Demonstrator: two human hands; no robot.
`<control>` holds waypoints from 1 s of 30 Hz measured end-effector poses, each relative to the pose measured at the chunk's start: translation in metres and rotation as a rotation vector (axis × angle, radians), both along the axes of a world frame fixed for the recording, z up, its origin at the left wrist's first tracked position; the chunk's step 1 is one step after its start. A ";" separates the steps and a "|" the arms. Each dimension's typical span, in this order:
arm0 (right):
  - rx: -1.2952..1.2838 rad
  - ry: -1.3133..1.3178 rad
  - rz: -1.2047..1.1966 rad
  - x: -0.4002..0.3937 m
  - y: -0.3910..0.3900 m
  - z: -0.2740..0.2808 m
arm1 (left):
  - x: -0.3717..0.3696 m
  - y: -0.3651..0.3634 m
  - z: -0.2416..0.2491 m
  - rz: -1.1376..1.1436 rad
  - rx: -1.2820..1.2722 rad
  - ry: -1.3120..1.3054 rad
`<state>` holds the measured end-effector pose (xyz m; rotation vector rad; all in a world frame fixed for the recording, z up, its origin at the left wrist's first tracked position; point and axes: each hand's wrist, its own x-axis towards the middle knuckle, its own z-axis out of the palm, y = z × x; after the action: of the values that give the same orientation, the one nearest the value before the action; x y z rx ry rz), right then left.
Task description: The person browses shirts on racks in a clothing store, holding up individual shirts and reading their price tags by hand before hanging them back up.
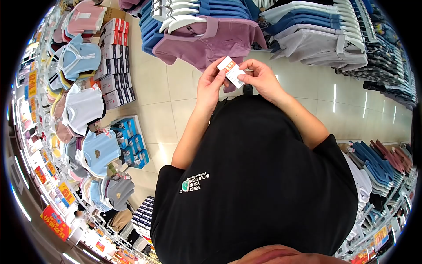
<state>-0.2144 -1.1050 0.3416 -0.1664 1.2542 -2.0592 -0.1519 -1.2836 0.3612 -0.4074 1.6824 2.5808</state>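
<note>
- Folded tops (83,110) and boxed stock (115,66) line the shelves at far left
- Left hand (210,86) pinches the price tag (231,71), grip narrow on its left edge
- Right hand (262,79) pinches the tag's right side, apparently by fingertips
- Mauve polo shirt (206,42) hangs just behind the tag

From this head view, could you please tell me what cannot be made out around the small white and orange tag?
- Print on the small white and orange tag: too small to read.
- Tag's lower corner: covered by right hand fingers.
- Left hand palm: turned away.
- Mauve polo shirt: hem hidden behind both hands.
- Stacked boxes: labels blurred.
</note>
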 end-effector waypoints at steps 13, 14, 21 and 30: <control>-0.001 0.022 0.017 -0.001 -0.002 -0.005 | -0.002 -0.003 -0.003 0.010 -0.003 -0.022; -0.001 0.017 0.018 -0.001 -0.002 -0.004 | -0.001 -0.002 -0.004 0.011 -0.005 -0.023; 0.029 0.009 0.017 -0.001 -0.002 -0.008 | -0.001 -0.002 -0.002 0.030 -0.022 -0.095; 0.059 -0.003 0.045 -0.004 -0.001 -0.007 | 0.003 -0.003 -0.008 0.020 -0.060 -0.152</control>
<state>-0.2180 -1.1063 0.3348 -0.1624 1.2960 -1.9811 -0.1488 -1.2868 0.3529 -0.6095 1.7150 2.4471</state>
